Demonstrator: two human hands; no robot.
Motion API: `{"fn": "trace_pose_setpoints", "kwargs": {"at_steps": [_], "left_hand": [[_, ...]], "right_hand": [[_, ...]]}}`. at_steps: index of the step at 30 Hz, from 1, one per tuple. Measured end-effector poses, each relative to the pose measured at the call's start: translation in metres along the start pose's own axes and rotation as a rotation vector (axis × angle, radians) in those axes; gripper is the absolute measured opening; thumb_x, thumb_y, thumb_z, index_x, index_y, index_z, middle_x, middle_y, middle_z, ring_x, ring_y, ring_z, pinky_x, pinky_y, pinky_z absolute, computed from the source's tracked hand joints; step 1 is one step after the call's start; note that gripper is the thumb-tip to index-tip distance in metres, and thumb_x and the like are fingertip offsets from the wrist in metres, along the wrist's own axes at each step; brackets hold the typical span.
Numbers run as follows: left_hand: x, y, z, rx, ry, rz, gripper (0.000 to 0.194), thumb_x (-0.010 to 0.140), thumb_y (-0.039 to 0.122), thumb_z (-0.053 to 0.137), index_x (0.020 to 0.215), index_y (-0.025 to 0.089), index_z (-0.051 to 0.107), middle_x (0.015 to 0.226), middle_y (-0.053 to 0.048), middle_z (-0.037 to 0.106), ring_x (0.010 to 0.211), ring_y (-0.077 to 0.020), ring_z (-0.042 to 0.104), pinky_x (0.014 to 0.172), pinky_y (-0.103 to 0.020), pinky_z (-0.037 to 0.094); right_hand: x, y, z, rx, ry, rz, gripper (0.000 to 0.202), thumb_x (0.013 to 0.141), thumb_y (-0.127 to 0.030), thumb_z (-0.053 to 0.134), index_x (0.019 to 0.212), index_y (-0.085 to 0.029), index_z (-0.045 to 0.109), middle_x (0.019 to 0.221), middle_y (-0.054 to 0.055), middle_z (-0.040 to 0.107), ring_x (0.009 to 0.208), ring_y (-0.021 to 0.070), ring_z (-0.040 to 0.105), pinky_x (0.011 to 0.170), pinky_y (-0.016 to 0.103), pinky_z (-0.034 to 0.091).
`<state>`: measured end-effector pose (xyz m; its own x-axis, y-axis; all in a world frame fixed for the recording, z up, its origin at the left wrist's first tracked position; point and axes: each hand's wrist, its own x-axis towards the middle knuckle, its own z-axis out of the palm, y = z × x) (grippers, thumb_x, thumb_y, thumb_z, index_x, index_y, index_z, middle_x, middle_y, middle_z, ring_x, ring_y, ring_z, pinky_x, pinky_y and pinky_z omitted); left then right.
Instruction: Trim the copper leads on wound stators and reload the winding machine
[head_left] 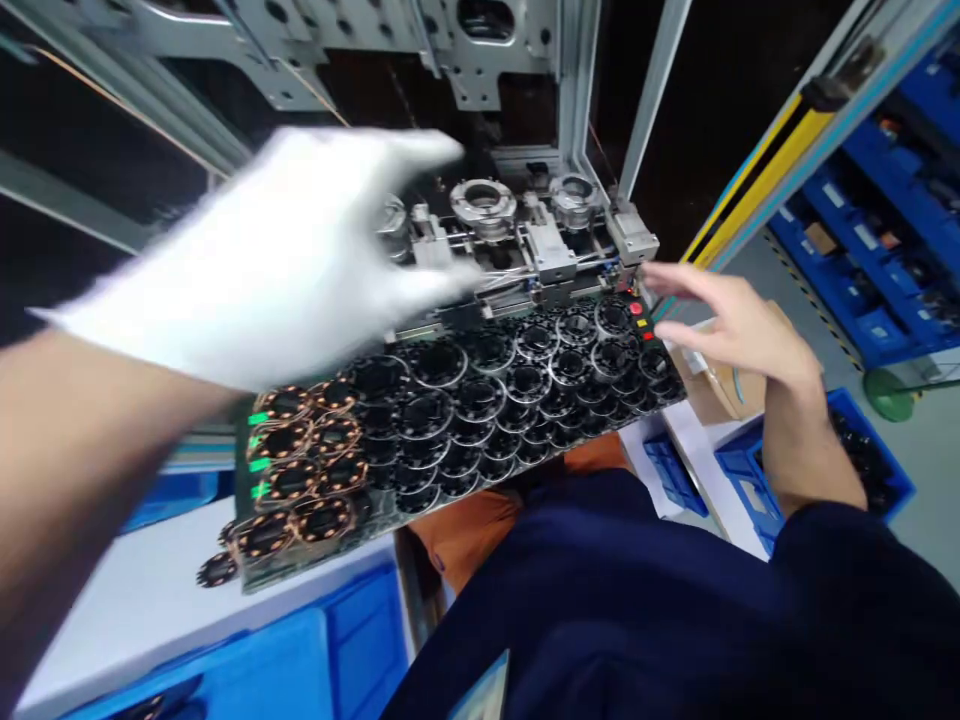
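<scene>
My left hand [300,250], in a white glove and blurred by motion, reaches over the left part of the machine. Its thumb and fingers are spread, and nothing shows between them. Just past its fingertips is a round metal clamping fixture [484,208]; a second round fixture [576,200] stands to the right. My bare right hand [727,320] hovers at the machine's right end, thumb and fingers apart, close to a red button [636,309]. Below the fixtures, several black rings [480,398] stand in rows on a dark tray. Copper-wound ring coils [322,518] lie at its left end.
Metal frame posts [581,90] and a plate with holes [480,60] rise behind the fixtures. A yellow-and-black bar [772,165] slants at right. Blue bins [862,440], a cardboard box [712,385] and blue shelving [862,220] stand at right; a blue crate [285,660] is lower left.
</scene>
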<state>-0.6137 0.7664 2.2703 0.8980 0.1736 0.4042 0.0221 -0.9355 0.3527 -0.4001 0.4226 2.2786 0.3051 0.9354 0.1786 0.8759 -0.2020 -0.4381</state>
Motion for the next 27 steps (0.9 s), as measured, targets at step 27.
{"fn": "trace_pose_setpoints", "kwargs": {"at_steps": [27], "left_hand": [[0.094,0.091,-0.006,0.305,-0.029,-0.073,0.079,0.088,0.076,0.068,0.146,0.024,0.077,0.105,0.006,0.059,0.13,-0.0447,0.077,0.111,-0.069,0.056]], "right_hand": [[0.01,0.038,0.017,0.136,0.382,0.129,0.062,0.086,-0.057,0.092,0.137,-0.027,0.076,0.127,0.003,0.08,0.075,0.0157,0.066,0.078,0.038,0.062]]}}
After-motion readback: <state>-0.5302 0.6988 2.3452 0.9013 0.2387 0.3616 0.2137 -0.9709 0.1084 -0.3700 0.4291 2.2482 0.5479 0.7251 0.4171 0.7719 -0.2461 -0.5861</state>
